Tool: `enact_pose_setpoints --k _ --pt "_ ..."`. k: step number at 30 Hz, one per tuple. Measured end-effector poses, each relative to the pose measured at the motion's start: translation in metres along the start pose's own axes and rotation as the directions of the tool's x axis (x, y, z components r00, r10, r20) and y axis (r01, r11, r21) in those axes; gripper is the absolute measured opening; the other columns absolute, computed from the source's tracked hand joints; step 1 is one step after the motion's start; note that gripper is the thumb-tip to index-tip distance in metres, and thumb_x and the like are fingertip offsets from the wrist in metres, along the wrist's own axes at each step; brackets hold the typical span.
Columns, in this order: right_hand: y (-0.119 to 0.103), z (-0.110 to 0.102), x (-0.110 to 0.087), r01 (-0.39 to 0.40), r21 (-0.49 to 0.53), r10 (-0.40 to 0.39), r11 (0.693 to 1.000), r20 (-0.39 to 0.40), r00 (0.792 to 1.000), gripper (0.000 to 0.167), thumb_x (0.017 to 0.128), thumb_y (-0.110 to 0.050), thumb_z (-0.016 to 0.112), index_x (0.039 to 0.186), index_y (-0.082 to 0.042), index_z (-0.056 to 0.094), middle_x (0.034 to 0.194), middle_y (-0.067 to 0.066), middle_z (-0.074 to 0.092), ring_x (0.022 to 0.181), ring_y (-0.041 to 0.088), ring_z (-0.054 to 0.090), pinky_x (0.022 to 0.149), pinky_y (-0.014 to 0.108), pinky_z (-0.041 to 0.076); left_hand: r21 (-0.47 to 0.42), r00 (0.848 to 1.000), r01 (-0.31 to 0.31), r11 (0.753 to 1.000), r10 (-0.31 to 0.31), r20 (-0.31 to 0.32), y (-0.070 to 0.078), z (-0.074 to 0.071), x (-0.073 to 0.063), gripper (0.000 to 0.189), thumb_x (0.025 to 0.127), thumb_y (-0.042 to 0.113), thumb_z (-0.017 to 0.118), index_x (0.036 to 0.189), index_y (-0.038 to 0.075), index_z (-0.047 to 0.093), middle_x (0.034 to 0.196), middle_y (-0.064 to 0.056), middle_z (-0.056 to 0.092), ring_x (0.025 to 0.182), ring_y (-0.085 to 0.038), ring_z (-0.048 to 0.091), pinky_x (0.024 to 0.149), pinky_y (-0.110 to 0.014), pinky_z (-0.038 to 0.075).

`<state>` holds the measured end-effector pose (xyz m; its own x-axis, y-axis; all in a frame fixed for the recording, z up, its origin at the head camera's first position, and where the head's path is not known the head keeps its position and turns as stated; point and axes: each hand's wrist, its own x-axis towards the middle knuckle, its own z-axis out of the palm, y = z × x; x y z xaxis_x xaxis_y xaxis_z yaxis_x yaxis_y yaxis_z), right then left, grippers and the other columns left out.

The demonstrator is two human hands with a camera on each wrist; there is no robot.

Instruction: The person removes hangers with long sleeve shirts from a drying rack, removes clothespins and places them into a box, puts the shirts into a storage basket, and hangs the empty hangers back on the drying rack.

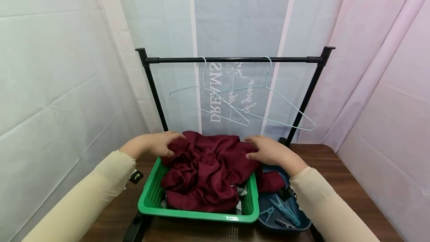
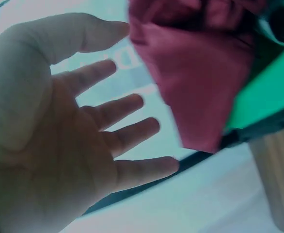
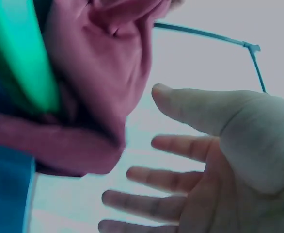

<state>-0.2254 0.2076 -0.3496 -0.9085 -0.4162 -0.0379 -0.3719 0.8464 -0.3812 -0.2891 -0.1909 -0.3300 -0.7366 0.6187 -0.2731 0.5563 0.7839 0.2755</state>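
A crumpled maroon cloth (image 1: 211,171) is heaped in a green plastic basket (image 1: 198,216), with part of it draped over the right side. At the heap's left edge is my left hand (image 1: 156,144), its fingers spread and holding nothing. My right hand (image 1: 270,150) is by the heap's right edge, fingers extended and the palm bare. In the left wrist view a corner of the cloth (image 2: 195,87) hangs just past the left fingertips. The right wrist view has the cloth (image 3: 98,73) a little apart from the right thumb. What lies under the cloth is mostly hidden.
Behind the basket stands a black rack (image 1: 235,59), on which a left wire hanger (image 1: 208,104) and a right wire hanger (image 1: 289,102) hang. A dark blue tray (image 1: 302,219) with light blue clothespins (image 1: 285,210) sits right of the basket, on a brown wooden table (image 1: 315,160).
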Motion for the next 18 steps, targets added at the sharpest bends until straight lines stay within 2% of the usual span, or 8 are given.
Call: enact_pose_setpoints --k 4,7,11,14,15,17,18 --pt "0.018 0.005 0.004 -0.106 0.068 0.104 0.992 0.034 0.994 0.068 0.099 -0.033 0.07 0.15 0.003 0.044 0.147 0.025 0.052 0.137 0.043 0.048 0.11 0.058 0.041 -0.033 0.999 0.026 0.999 -0.027 -0.029 -0.019 0.008 0.01 0.072 0.099 0.025 0.069 0.16 0.013 0.033 0.16 -0.02 0.035 0.146 -0.04 0.036 0.114 -0.059 0.037" --pt "0.026 0.009 0.007 -0.171 0.16 0.157 0.972 0.096 0.983 0.073 0.097 -0.034 0.072 0.152 0.003 0.04 0.148 0.028 0.05 0.128 0.042 0.054 0.093 0.054 0.054 -0.06 0.998 0.032 0.998 -0.035 -0.042 -0.034 0.014 0.017 0.076 0.098 0.03 0.071 0.161 0.014 0.031 0.16 -0.021 0.035 0.147 -0.04 0.034 0.115 -0.059 0.035" --pt "0.033 0.013 0.01 -0.24 0.276 0.191 0.931 0.193 0.962 0.077 0.097 -0.028 0.073 0.156 0.001 0.033 0.155 0.028 0.042 0.098 0.033 0.066 0.066 0.048 0.06 -0.082 0.997 0.031 0.996 -0.036 -0.063 -0.045 0.02 0.026 0.074 0.098 0.03 0.072 0.16 0.016 0.035 0.16 -0.018 0.038 0.148 -0.038 0.035 0.116 -0.058 0.034" --pt "0.036 0.016 0.013 -0.263 0.335 0.19 0.905 0.237 0.953 0.077 0.099 -0.021 0.07 0.16 -0.001 0.027 0.161 0.027 0.034 0.08 0.036 0.069 0.067 0.051 0.061 -0.08 0.997 0.014 0.997 -0.021 -0.08 -0.045 0.022 0.031 0.071 0.097 0.027 0.073 0.159 0.017 0.039 0.157 -0.017 0.043 0.146 -0.037 0.039 0.116 -0.056 0.036" --pt "0.037 0.018 0.014 -0.266 0.35 0.187 0.898 0.242 0.952 0.077 0.099 -0.02 0.069 0.16 -0.002 0.026 0.162 0.026 0.032 0.079 0.039 0.07 0.067 0.051 0.061 -0.083 0.997 0.008 0.997 -0.015 -0.081 -0.044 0.023 0.032 0.071 0.097 0.027 0.073 0.158 0.017 0.04 0.157 -0.017 0.044 0.145 -0.037 0.04 0.116 -0.056 0.036" --pt "0.038 0.021 0.016 -0.268 0.382 0.18 0.884 0.249 0.951 0.076 0.099 -0.015 0.068 0.161 -0.004 0.025 0.162 0.026 0.031 0.09 0.043 0.07 0.069 0.053 0.061 -0.082 0.997 -0.005 0.997 -0.002 -0.08 -0.044 0.025 0.035 0.069 0.097 0.025 0.073 0.157 0.017 0.042 0.155 -0.016 0.047 0.143 -0.036 0.043 0.115 -0.056 0.037" --pt "0.039 0.022 0.018 -0.25 0.372 0.169 0.894 0.238 0.957 0.075 0.099 -0.014 0.069 0.161 -0.004 0.028 0.161 0.026 0.033 0.098 0.044 0.068 0.072 0.052 0.061 -0.08 0.997 -0.006 0.997 0.0 -0.079 -0.044 0.026 0.037 0.067 0.097 0.025 0.073 0.157 0.017 0.043 0.154 -0.016 0.048 0.142 -0.036 0.044 0.114 -0.055 0.038"
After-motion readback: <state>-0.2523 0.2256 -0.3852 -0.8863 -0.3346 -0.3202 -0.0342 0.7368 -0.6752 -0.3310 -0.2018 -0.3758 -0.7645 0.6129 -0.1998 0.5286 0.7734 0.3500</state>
